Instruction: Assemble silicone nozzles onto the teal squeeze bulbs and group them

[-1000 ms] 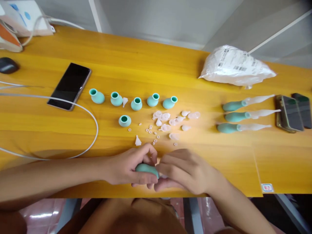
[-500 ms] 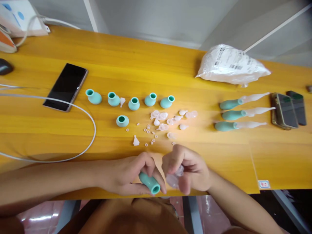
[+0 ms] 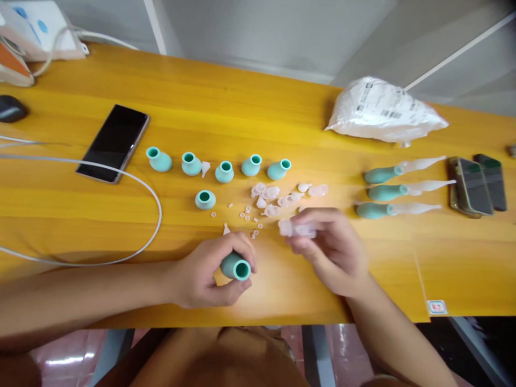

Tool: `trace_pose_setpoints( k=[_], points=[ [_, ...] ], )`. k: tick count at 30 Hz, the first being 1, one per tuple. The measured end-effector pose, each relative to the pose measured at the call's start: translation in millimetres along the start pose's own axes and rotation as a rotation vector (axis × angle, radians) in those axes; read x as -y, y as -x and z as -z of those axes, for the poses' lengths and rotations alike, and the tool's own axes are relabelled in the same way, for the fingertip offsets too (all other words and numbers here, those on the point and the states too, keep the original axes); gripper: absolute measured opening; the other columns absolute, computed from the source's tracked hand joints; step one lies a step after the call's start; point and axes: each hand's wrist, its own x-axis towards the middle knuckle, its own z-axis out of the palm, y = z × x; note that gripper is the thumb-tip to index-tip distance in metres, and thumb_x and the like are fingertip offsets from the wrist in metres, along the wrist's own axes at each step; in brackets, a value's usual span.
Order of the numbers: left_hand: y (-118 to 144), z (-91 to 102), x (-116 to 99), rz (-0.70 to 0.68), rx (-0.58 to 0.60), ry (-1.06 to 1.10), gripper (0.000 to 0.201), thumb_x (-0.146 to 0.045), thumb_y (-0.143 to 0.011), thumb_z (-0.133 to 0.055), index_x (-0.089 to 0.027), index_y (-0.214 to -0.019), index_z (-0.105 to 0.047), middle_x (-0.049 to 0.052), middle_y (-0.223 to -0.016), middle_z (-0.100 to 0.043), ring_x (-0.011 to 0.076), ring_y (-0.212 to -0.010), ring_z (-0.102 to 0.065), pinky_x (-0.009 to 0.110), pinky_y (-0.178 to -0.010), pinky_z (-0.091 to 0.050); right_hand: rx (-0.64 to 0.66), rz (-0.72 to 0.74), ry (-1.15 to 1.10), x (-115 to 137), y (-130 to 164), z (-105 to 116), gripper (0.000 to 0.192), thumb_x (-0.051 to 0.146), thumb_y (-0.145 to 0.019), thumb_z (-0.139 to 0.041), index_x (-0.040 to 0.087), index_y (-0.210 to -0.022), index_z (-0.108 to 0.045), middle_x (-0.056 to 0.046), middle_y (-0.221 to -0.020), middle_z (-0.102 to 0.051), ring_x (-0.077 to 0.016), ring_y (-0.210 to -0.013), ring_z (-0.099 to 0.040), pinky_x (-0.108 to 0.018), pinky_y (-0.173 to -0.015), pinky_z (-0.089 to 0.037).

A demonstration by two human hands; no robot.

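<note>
My left hand (image 3: 217, 269) is wrapped round a teal rubber bulb (image 3: 238, 269), its open neck facing up and toward me. Between the thumb and fingers of my right hand (image 3: 334, 247) is a clear plastic connector piece (image 3: 296, 229), apart from the bulb. Just beyond my hands lies a cluster of clear plastic pieces (image 3: 266, 192) with several tiny rings (image 3: 247, 217) scattered beside it. Several more teal bulbs (image 3: 224, 172) stand or lean behind, openings upward. To the right, three teal bulbs with long translucent nozzles (image 3: 387, 192) lie side by side.
A white plastic parcel (image 3: 382, 113) lies at the back right, two phones (image 3: 475, 185) at the far right. On the left are another phone (image 3: 115, 142), a looping white cable (image 3: 155, 196) and a black mouse (image 3: 11, 109). The table's front edge (image 3: 282, 322) runs close to me.
My hands have moved farther apart. The left has shifted slightly left and away from me with the bulb, turning its mouth upward; the right has moved right and away with the clear piece.
</note>
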Motion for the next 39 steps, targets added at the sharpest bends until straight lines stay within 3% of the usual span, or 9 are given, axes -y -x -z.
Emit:
trace_pose_setpoints(
  k=[3, 7, 15, 19, 25, 29, 33, 36, 39],
  points=[
    [-1, 3.1, -1, -0.074, 0.013, -0.173, 0.017, -0.033, -0.112, -0.073, -0.022, -0.123, -0.066, 0.009, -0.116, -0.073, 0.0201, -0.105, -0.072, 0.034, -0.097, -0.06, -0.174, 0.107, 0.461, 2, -3, 28, 0.029, 0.023, -0.104, -0.082, 0.031, -0.129, -0.072, -0.002, -0.101, -0.077, -0.0164, -0.072, -0.066, -0.032, -0.064, -0.053],
    [-3, 6.0, -12, -0.191, -0.054, -0.53, 0.013, -0.035, -0.112, -0.075, -0.024, -0.118, -0.076, 0.006, -0.112, -0.073, 0.0197, -0.104, -0.068, 0.038, -0.102, -0.053, 0.011, 0.024, 0.764, 7, -14, 59, 0.016, 0.029, -0.109, -0.074, 0.027, -0.125, -0.072, -0.002, -0.09, -0.072, -0.018, -0.07, -0.066, -0.033, -0.064, -0.051],
    [-30, 26.9, -49, -0.112, -0.062, -0.799, 0.013, -0.035, -0.112, -0.073, -0.025, -0.121, -0.073, 0.004, -0.112, -0.078, 0.0202, -0.099, -0.067, 0.039, -0.096, -0.051, 0.242, 0.011, 0.81, 9, -10, 64, 0.01, 0.028, -0.115, -0.062, 0.023, -0.121, -0.069, -0.005, -0.111, -0.078, -0.017, -0.075, -0.069, -0.035, -0.071, -0.053],
    [-46, 54.4, -74, -0.08, -0.033, -1.115, 0.015, -0.033, -0.115, -0.068, -0.022, -0.124, -0.07, 0.004, -0.121, -0.08, 0.0239, -0.116, -0.071, 0.041, -0.108, -0.049, 0.303, -0.003, 0.833, 7, -7, 68, 0.014, 0.03, -0.116, -0.06, 0.023, -0.124, -0.069, -0.006, -0.107, -0.078, -0.0194, -0.077, -0.072, -0.036, -0.072, -0.053],
    [-41, 97.8, -96, 0.104, -0.038, -1.528, 0.036, -0.05, -0.122, -0.048, -0.021, -0.132, -0.068, 0.003, -0.125, -0.071, 0.0226, -0.105, -0.07, 0.032, -0.089, -0.051, 0.351, -0.087, 0.87, 4, -6, 69, 0.016, 0.03, -0.116, -0.057, 0.025, -0.12, -0.071, -0.007, -0.114, -0.082, -0.0245, -0.084, -0.078, -0.038, -0.076, -0.054],
    [-33, 114.0, -89, 0.223, 0.234, -1.599, 0.036, -0.036, -0.121, -0.034, -0.02, -0.109, -0.063, 0.004, -0.106, -0.063, 0.0215, -0.081, -0.063, 0.031, -0.067, -0.04, 0.387, -0.16, 0.874, 4, -9, 63, 0.019, 0.03, -0.117, -0.054, 0.025, -0.112, -0.072, -0.007, -0.11, -0.081, -0.0234, -0.083, -0.078, -0.037, -0.075, -0.053],
    [-35, 119.4, -76, 0.421, 0.406, -1.564, 0.009, -0.02, -0.111, -0.05, -0.021, -0.106, -0.057, 0.006, -0.108, -0.061, 0.0271, -0.086, -0.065, 0.037, -0.071, -0.044, 0.398, -0.184, 0.841, 7, -9, 63, 0.026, 0.038, -0.118, -0.052, 0.024, -0.107, -0.072, -0.006, -0.101, -0.079, -0.0216, -0.079, -0.074, -0.035, -0.073, -0.052],
    [-37, 122.0, -71, 0.451, 0.439, -1.526, 0.007, -0.018, -0.11, -0.051, -0.021, -0.105, -0.055, 0.007, -0.11, -0.061, 0.0277, -0.089, -0.065, 0.04, -0.076, -0.046, 0.28, -0.126, 0.803, 14, -6, 77, 0.031, 0.053, -0.112, -0.063, 0.024, -0.111, -0.075, -0.002, -0.085, -0.072, -0.0181, -0.066, -0.066, -0.032, -0.066, -0.049],
    [-37, 124.5, -74, 0.379, 0.42, -1.512, 0.009, -0.019, -0.11, -0.05, -0.023, -0.103, -0.052, 0.005, -0.105, -0.059, 0.0277, -0.088, -0.065, 0.041, -0.077, -0.045, -0.184, -0.133, 0.909, 22, -2, 98, 0.032, 0.053, -0.103, -0.074, 0.022, -0.101, -0.079, 0.0, -0.071, -0.067, -0.0158, -0.057, -0.058, -0.03, -0.059, -0.042]
  ],
)
